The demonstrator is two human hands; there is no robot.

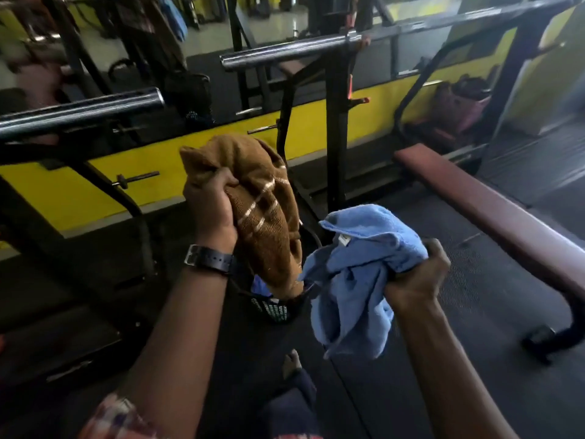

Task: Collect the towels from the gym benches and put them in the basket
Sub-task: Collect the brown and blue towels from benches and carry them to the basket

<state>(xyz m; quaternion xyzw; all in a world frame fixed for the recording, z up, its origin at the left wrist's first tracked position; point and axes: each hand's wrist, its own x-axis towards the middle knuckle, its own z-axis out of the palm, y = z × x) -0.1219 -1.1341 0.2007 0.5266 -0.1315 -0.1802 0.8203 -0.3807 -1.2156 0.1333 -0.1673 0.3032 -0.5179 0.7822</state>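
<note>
My left hand is closed around a bunched brown towel with pale stripes, held up at chest height. My right hand grips a crumpled blue towel that hangs down beside it. Below and between the two towels a dark mesh basket stands on the floor, mostly hidden by the cloth; something blue shows inside it. The lower end of the brown towel hangs over the basket's rim.
A maroon padded bench runs along the right. Steel barbells rest on black racks to the left and ahead, in front of a yellow wall strip and mirror. Dark rubber flooring lies underfoot. My foot is near the basket.
</note>
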